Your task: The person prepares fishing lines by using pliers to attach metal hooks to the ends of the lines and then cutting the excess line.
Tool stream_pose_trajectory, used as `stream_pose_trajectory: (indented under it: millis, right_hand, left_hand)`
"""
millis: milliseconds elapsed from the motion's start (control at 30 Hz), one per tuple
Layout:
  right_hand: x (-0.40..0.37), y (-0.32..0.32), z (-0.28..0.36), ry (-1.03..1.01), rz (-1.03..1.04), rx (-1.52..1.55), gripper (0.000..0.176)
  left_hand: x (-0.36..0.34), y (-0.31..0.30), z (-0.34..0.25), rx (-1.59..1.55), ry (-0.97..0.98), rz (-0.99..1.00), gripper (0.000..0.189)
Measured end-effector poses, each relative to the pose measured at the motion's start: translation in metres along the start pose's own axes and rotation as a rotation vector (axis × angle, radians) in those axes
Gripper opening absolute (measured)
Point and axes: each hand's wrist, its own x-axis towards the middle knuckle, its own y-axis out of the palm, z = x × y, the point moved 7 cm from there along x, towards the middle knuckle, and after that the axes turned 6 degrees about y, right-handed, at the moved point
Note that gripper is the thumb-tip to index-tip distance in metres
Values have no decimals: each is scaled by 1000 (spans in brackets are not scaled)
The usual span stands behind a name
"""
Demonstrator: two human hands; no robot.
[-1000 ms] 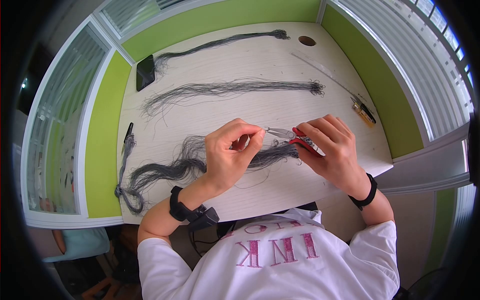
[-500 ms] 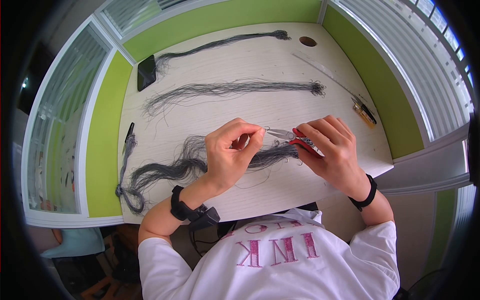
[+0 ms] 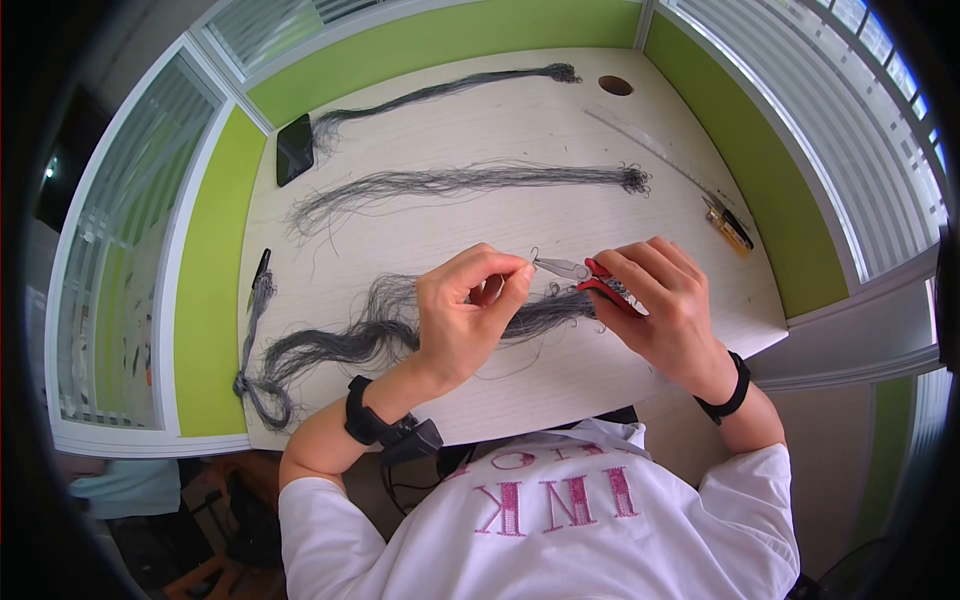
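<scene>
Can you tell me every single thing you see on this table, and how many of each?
table: one, white, between green panels
strand bundles: three, dark grey, in far, middle and near rows
phone: one, black, far left corner
ruler: one, clear, far right
lighter-like thing: one, yellow and black, right edge
pen-like thing: one, black, left edge
round hole: one, brown, far right corner
pliers: one, red handles, in the right hand
small hook: one, silvery, at the plier tips
wristbands: two, black, one per wrist
left hand: pinching at the hook
right hand: gripping the pliers
</scene>
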Motion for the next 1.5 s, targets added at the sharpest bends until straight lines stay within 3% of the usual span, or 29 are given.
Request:
stream_pose_trajectory:
  millis: [267,467,533,567,633,700,767,833,900,967,1033,1100,1167,1233,1367,1500]
  right_hand:
    - [-1,1,0,16,11,21,39]
    - [1,-1,-9,56,-23,65,36]
    - [4,-4,-16,76,-50,102,35]
    - [5,-6,-21,107,-71,143,33]
    - [6,-8,-27,138,-92,185,31]
    - [7,-2,-33,207,-31,210,27]
    - [7,2,-32,228,-20,228,27]
    - [6,4,-33,251,-7,247,26]
    - [6,5,-35,271,5,256,27]
    - [3,8,-36,290,37,281,27]
    - [1,12,-36,307,74,306,27]
    - [1,8,-37,319,38,289,26]
    - [2,4,-39,312,15,269,26]
    - [5,0,-43,307,-12,249,26]
    - [13,-4,-56,287,-96,175,27]
    - [16,14,-59,284,-17,134,26]
  left_hand:
    - [0,1,-1,-4,-3,19,7]
    - [-2,7,8,-42,-172,64,15]
    - [-2,19,-3,71,4,402,18]
    - [0,13,-6,71,5,402,18]
    - [-22,34,-11,-926,-537,776,20]
    - [-25,29,-51,-1472,-288,1064,29]
    - [-24,14,-88,-1716,8,1249,35]
    - [-15,-11,-118,-1755,144,1310,40]
    - [7,-39,-138,-1614,371,1077,53]
    - [27,-83,-145,-944,565,698,62]
    - [25,-122,-129,-213,732,142,66]
    - [34,-138,-92,12,457,-245,61]
    - [39,-127,-63,552,274,-177,56]
    - [26,-104,-19,646,-18,66,51]
    - [-47,-37,39,-277,-738,621,47]
    - [-86,18,-7,-1175,-901,817,47]
